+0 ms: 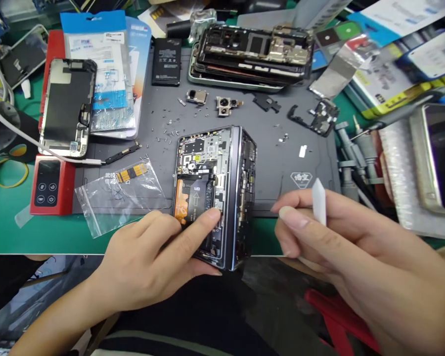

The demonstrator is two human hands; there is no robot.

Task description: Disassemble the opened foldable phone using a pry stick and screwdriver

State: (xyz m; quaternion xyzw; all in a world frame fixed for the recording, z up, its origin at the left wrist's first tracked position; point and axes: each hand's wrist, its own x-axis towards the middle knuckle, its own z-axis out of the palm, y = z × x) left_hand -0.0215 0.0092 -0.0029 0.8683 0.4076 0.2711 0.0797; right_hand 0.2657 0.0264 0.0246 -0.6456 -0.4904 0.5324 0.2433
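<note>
Nearest the camera, the left hand [159, 257] cradles an opened foldable phone [215, 193] from below at the front edge of the grey work mat [282, 148], its index fingertip pressed on the exposed battery area, while the right hand [341, 237] just beside it pinches a white plastic pry tool [319, 201] between thumb and fingers. Farther back lie a clear zip bag [114, 195], a red device [50, 184], loose camera modules [224, 105], a black screen panel [67, 113] and a stack of stripped phone frames [252, 54].
</note>
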